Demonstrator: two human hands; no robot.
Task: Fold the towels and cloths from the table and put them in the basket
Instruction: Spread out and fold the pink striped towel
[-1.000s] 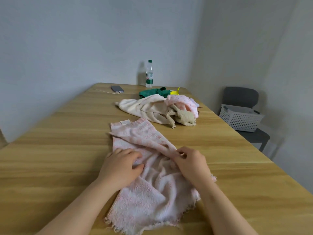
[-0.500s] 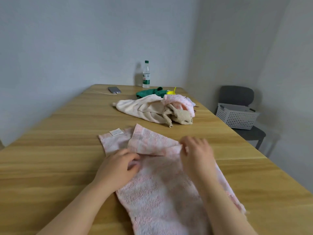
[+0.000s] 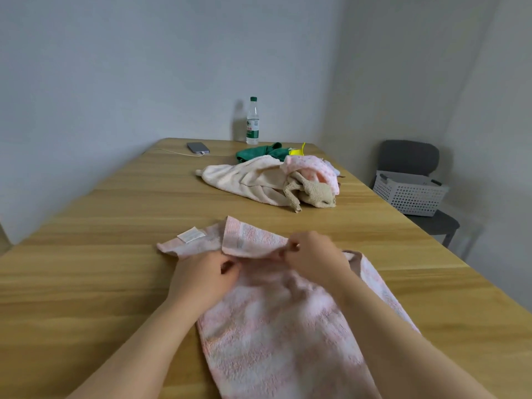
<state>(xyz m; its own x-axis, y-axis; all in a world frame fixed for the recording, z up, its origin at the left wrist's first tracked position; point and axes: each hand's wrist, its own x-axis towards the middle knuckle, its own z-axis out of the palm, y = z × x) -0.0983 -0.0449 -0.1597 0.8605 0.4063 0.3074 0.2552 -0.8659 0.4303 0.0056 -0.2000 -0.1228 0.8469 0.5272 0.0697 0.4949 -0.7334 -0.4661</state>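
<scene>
A pale pink towel [image 3: 276, 335] lies spread on the wooden table [image 3: 86, 283] in front of me, its far end folded over with a white label showing. My left hand [image 3: 204, 279] has curled fingers on the towel's left side under the fold. My right hand [image 3: 312, 256] pinches the folded edge just right of it. Farther back sits a heap of cloths: a cream towel [image 3: 250, 180], a pink dotted cloth [image 3: 313, 167], a beige cloth [image 3: 312, 192] and a green cloth [image 3: 259, 152]. The white perforated basket [image 3: 410, 192] rests on a chair to the right.
A water bottle [image 3: 252, 122] stands at the table's far end, with a phone [image 3: 198, 147] on a cable to its left. A small yellow item [image 3: 298, 151] lies by the green cloth. The dark chair [image 3: 411, 159] stands off the table's right edge near the wall.
The crumpled towel has been pulled open and flatter toward me. Both hands moved up to its far folded edge, and the right hand now pinches that edge.
</scene>
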